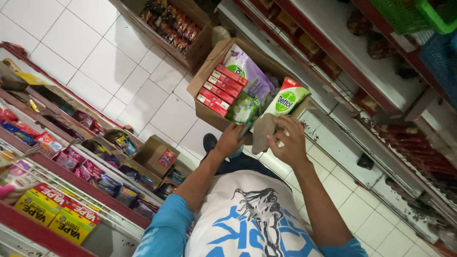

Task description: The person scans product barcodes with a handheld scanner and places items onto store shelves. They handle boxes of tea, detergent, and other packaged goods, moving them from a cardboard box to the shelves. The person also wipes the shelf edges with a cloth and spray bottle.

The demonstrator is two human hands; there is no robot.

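Note:
My two hands meet over an open cardboard box point(205, 110) on the white tiled floor. My left hand point(229, 141) is closed at the lower end of a green pouch point(243, 107) that rises from the box. My right hand point(288, 141) grips a grey-brown cloth point(262, 133) held between both hands. Just above the cloth stands a white and green pouch point(286, 97). Inside the box lie a row of red cartons point(220, 89) and a purple pouch point(243, 66).
At the left, a red-edged shelf rack point(71, 178) holds yellow boxes point(56, 212) and several bright sachets. Small cardboard boxes point(153, 154) sit on the floor beside it. Another box of dark packets point(177, 26) stands beyond. Red-edged shelves point(362, 71) run along the right.

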